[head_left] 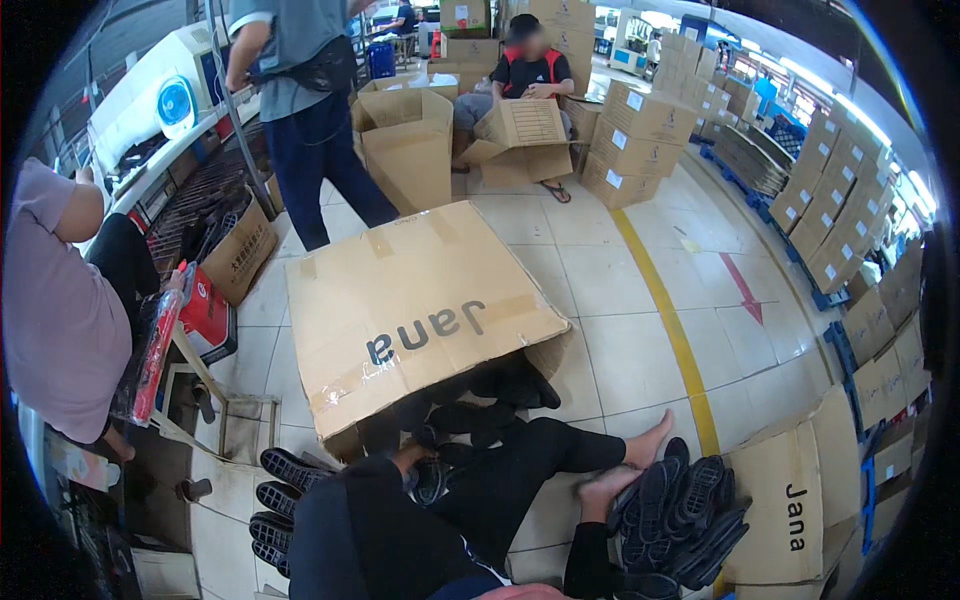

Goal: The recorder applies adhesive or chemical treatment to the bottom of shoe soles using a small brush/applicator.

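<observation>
My right hand (605, 490), smeared by motion, reaches to the left edge of a pile of black shoes (690, 505) on the floor beside my bare foot (652, 440). My left hand (408, 457) is low between my dark-clothed leg and a large cardboard box (420, 290), close to a black shoe (432, 482). Its fingers are too dark and covered to make out. More black shoes (470, 420) spill from the box's near opening. To my left, several black shoes (275, 497) lie in a row with treaded soles showing.
A flattened carton (785, 500) lies at the right. A metal-framed stool (225, 400) stands left, near a person in pink (65, 300). Another person stands behind the box; one sits farther back with an open carton (520, 135). Stacked cartons (635, 140) line the back.
</observation>
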